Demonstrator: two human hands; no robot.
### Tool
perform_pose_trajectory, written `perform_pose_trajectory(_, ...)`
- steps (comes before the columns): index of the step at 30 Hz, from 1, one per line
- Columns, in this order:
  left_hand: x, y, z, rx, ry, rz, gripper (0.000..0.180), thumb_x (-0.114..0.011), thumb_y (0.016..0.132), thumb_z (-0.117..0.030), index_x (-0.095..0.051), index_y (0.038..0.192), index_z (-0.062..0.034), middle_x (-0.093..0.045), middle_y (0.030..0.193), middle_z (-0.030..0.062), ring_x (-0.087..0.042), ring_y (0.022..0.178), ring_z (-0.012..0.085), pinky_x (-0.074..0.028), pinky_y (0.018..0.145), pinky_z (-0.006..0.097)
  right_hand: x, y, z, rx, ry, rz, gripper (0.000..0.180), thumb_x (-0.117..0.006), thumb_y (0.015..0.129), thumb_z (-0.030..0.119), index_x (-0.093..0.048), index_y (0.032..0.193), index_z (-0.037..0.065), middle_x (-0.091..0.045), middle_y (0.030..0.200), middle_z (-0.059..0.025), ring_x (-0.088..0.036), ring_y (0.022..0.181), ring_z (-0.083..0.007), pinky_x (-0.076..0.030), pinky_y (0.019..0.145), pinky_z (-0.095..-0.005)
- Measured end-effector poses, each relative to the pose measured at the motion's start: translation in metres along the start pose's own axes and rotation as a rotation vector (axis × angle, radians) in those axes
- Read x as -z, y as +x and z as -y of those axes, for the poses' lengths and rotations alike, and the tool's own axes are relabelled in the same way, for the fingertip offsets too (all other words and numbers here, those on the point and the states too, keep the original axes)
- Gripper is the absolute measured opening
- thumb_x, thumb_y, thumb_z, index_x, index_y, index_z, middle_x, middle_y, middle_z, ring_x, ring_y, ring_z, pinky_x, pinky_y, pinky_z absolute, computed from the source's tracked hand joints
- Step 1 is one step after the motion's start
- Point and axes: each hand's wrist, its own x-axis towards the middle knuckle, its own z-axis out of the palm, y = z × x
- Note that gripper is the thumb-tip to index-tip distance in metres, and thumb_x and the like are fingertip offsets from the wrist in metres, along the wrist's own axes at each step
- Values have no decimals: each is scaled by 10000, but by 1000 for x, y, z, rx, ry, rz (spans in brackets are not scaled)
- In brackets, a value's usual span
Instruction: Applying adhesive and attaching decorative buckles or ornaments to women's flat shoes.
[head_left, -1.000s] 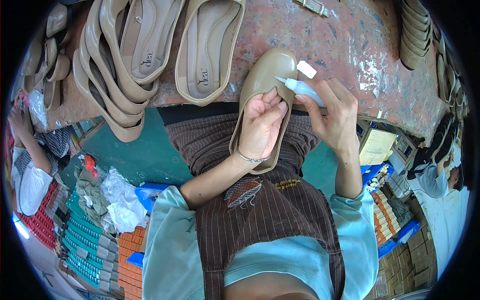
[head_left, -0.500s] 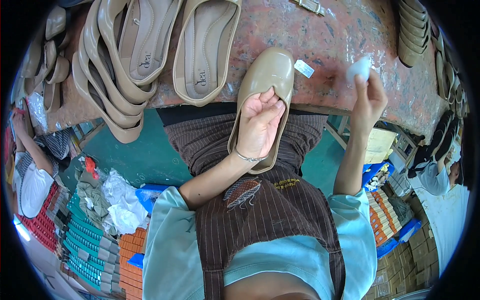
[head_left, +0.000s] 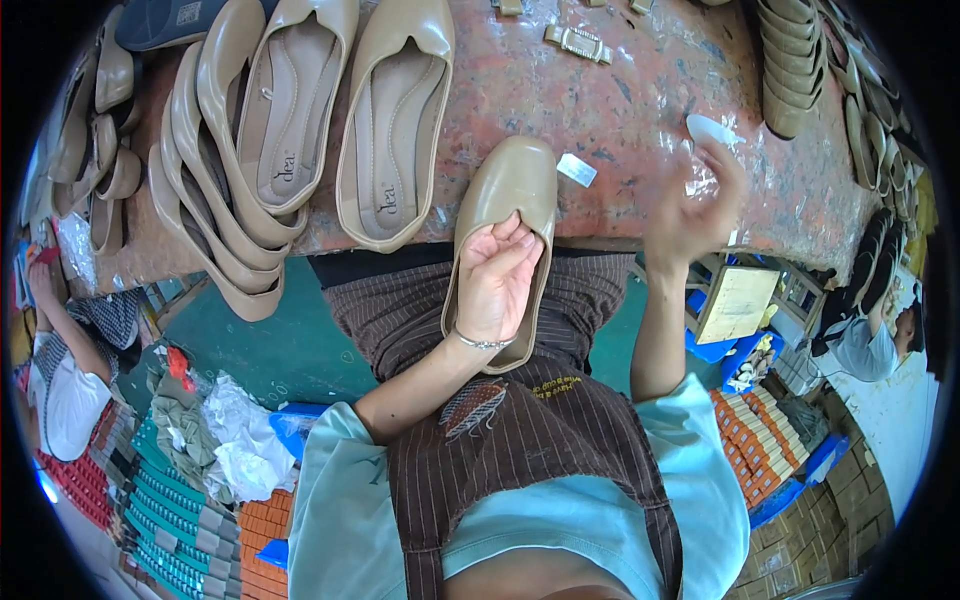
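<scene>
My left hand (head_left: 495, 285) reaches into a beige slip-on shoe (head_left: 512, 180), its fingers closed on the notched edge of the upper. The toe rests over the table's near edge and the heel hangs toward my apron. My right hand (head_left: 698, 205) is raised over the table's right part, smeared by motion with the fingers curled. A white rounded pad (head_left: 712, 130) shows just beyond its fingertips; whether they touch it, I cannot tell. A small white label (head_left: 576, 169) lies right of the shoe's toe.
A single beige shoe (head_left: 392, 150) and a nested stack of shoes (head_left: 215, 190) stand on the left of the worn red table (head_left: 620, 110). Buckled straps (head_left: 578, 43) lie at the back; stacked beige pieces (head_left: 793, 70) stand at the right. Other people work at both sides.
My right hand has gone from pinching the white pad upright to a blurred curl below it. The left hand keeps its grip on the shoe. The whole view has shifted slightly.
</scene>
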Motion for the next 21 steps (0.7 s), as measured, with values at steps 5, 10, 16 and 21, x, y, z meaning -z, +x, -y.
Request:
perform_pose_trajectory(5,-2,2,-2,-7,-38,-9,222,-508,839,85,-537,1056,48,-575,1112,115,-546,1059,185,-421,969,329,-73,42,-18,170,-70,244,311,-703,746,89,-645,1051,68,-596,894,-108,-568,836,-293,-456,765,-329)
perform_pose_trajectory(10,-2,2,3,-19,-76,-41,189,-516,835,85,-574,1012,53,-596,1032,100,-567,1002,176,-439,947,321,-63,43,-27,45,-50,442,263,-714,744,136,-670,990,53,-602,805,-88,-574,745,-255,-468,700,-322)
perform_pose_trajectory(16,7,1,1,0,-103,-6,213,-498,831,89,-567,1031,70,-594,1054,134,-563,1014,175,-427,958,326,-9,9,49,-71,276,668,296,-765,657,77,-688,940,42,-649,859,-99,-605,788,-205,-491,652,-316)
perform_pose_trajectory(21,-6,3,-1,-23,-22,-30,267,-444,840,79,-545,1087,87,-575,1153,150,-542,1073,203,-394,993,335,-7,-10,54,-33,268,637,340,-779,618,65,-689,945,46,-612,822,-80,-590,752,-217,-496,633,-305)
